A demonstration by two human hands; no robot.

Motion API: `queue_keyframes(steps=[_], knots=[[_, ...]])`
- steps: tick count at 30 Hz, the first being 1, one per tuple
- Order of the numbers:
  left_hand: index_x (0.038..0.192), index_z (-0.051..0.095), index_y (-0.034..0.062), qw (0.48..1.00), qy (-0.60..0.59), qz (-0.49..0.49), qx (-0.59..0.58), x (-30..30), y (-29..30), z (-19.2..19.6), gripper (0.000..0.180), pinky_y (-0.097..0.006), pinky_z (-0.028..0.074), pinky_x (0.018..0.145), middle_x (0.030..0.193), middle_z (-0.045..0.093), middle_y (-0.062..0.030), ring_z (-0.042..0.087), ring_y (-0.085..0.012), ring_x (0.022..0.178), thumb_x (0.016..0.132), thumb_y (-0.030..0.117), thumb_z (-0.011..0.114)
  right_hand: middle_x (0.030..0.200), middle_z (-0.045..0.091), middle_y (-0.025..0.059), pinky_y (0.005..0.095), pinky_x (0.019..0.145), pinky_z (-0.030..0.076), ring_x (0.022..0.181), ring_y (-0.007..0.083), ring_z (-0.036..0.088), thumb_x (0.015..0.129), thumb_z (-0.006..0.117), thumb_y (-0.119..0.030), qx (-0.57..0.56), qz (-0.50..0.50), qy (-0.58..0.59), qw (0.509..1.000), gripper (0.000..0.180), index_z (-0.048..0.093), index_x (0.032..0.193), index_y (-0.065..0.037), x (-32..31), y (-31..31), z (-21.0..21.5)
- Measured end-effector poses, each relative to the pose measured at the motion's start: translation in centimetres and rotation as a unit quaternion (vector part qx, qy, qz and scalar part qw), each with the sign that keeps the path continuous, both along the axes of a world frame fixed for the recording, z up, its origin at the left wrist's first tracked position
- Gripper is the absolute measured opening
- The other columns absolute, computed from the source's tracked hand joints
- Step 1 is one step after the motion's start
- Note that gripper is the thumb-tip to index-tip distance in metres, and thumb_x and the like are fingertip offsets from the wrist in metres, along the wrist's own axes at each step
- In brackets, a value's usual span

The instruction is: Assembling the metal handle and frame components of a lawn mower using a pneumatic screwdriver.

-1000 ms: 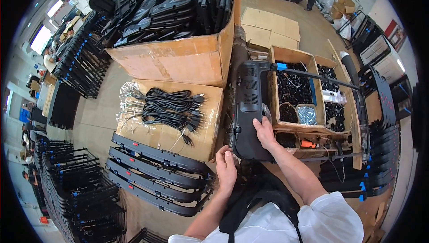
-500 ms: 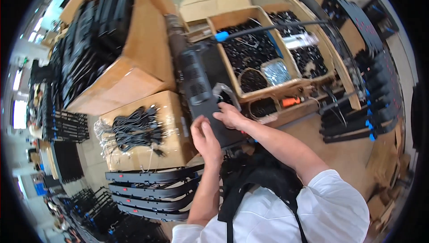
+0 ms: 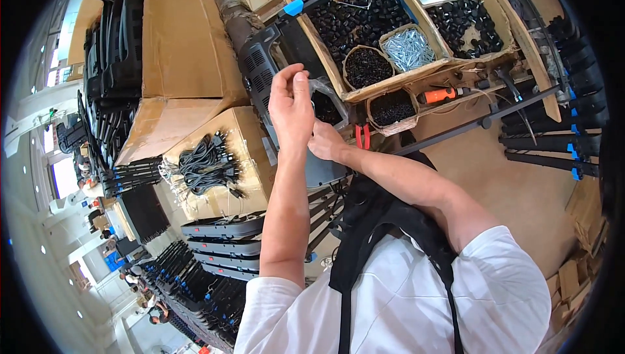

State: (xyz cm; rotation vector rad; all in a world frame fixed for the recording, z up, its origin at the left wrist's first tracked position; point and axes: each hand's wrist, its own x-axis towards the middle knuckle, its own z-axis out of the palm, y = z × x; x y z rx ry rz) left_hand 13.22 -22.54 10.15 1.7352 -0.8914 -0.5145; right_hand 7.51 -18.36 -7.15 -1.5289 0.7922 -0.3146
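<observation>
My left hand [image 3: 291, 114] is raised over a black plastic machine housing [image 3: 256, 68] with vent slots. Its fingers are loosely bent, the thumb stands apart, and nothing shows in them. Low over the housing's flat grey part [image 3: 324, 170] is my right hand [image 3: 329, 143], its fingers hidden behind my left wrist. Beside it lies a clear plastic bag [image 3: 332, 103] with dark contents. Red-handled pliers [image 3: 362, 136] are just to the right of my right hand.
A wooden divided box [image 3: 351, 95] holds black plastic parts and silver screws [image 3: 408, 49]. An orange-handled tool [image 3: 439, 95] lies before it. A dark bar [image 3: 469, 125] crosses the right side. Left are coiled cables [image 3: 209, 165] on a carton [image 3: 257, 178] and stacked curved black parts [image 3: 224, 248].
My left hand has moved up and forward, in front of the right hand, its fingers curling more. My right hand has shifted slightly toward the left wrist. The whole view has tilted.
</observation>
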Motion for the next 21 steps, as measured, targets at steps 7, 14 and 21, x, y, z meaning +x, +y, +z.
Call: queue_keyframes(steps=[7,14,21], knots=[[0.110,0.073,0.0021,0.977,-0.083,-0.160,0.116,-3.8,0.1,-3.9,0.017,-0.037,0.055,0.082,0.099,0.073,-0.0143,0.070,-0.0276,0.090,0.103,0.015,0.065,0.108,0.071,0.0284,0.0529,0.087,0.054,0.099,0.0467,0.068,0.096,0.063,-0.024,-0.063,0.073,0.003,0.995,0.033,0.063,0.117,0.002,-10.8,-4.1,9.2],[0.131,0.068,0.0094,0.815,-0.245,-0.472,0.229,-9.9,-3.8,-18.4,0.032,-0.047,0.052,0.105,0.129,0.068,-0.0132,0.063,-0.0357,0.124,0.099,0.012,0.063,0.094,0.074,0.0066,0.0309,0.071,0.056,0.076,0.0141,0.069,0.102,0.063,-0.024,0.236,0.022,0.152,0.960,0.025,0.073,0.112,-0.003,-34.1,-5.4,15.0],[0.146,0.052,0.0164,0.726,-0.320,-0.537,0.288,-11.4,-6.3,-22.3,0.063,-0.051,0.048,0.112,0.149,0.046,-0.0166,0.047,-0.0408,0.140,0.089,0.018,0.078,0.089,0.071,0.0034,0.0279,0.054,0.047,0.072,0.0106,0.066,0.100,0.064,-0.024,0.313,-0.216,0.185,0.906,0.024,0.071,0.108,-0.003,-39.0,-5.3,3.1]])
